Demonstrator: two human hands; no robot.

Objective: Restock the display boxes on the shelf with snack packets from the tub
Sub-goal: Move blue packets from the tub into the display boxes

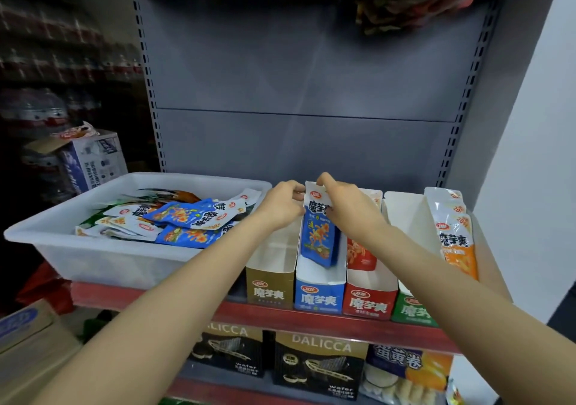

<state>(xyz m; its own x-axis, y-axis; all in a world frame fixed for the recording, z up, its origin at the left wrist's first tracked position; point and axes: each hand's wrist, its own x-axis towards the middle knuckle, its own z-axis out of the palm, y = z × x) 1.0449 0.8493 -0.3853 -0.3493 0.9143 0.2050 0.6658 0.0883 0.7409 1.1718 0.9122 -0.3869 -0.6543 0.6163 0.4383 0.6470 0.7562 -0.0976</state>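
Both hands met at the top of one blue snack packet [318, 233], held upright over the middle of the shelf. The left hand [282, 206] pinched the packet's upper left edge, its fingers curled around it. The right hand [346, 205] gripped the packet from the right, one finger hooked over the top edge and the thumb pressed against the front. Both bare forearms reached in from the bottom of the view.

The packet's lower end sat inside the blue display box [321, 292], which stood at the front edge of the red shelf [296, 317]. Left of it, touching, stood a gold display box [269, 291] with nothing visible inside. To the right stood a red display box [369, 298] holding a red packet [361, 256] toward its back. Further right was a green display box [411, 309], partly hidden by the right forearm. At the right end of the shelf, orange packets [456, 236] stood upright in a row.

At the left end of the same shelf sat a white plastic tub [93, 248], just beside the gold box. It held a loose pile of packets [174, 220], mostly blue and white, with a few green and orange ones near the back.

Behind everything rose the grey back panel [311, 77] of the shelving. Below the red shelf edge, black wafer boxes [318, 364] stood side by side, with an orange and blue bag [408, 370] to their right.
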